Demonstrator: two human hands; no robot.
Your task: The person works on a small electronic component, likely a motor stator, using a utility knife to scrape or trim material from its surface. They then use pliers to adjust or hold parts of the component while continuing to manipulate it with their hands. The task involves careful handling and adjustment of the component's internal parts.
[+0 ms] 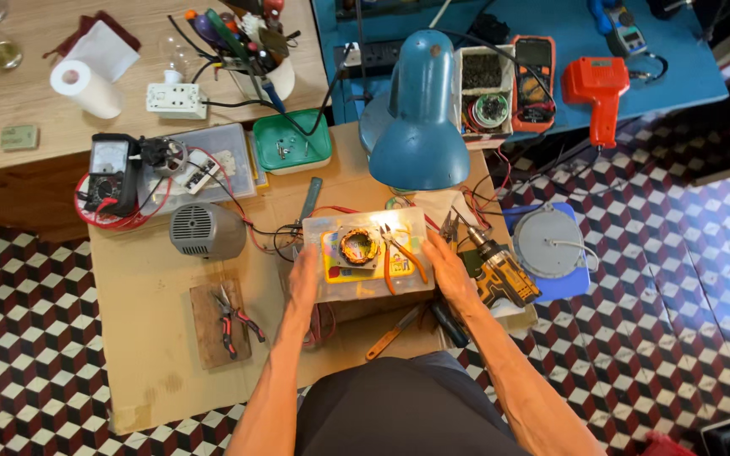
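With both hands, left hand and right hand, clasped flat on the ends of the clear plastic box under the blue lamp, tilting it could slide off the copper-wound stator and orange-handled pliers.

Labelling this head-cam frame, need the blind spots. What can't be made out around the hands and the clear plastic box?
- Left hand and right hand: at the sides of the clear plastic box; fingertips and grip pressure not visible.
- Round copper-wound coil: glare from the blue desk lamp washes out detail.
- Orange-handled pliers: tips too small.
- Box contents: blurred through the lid.
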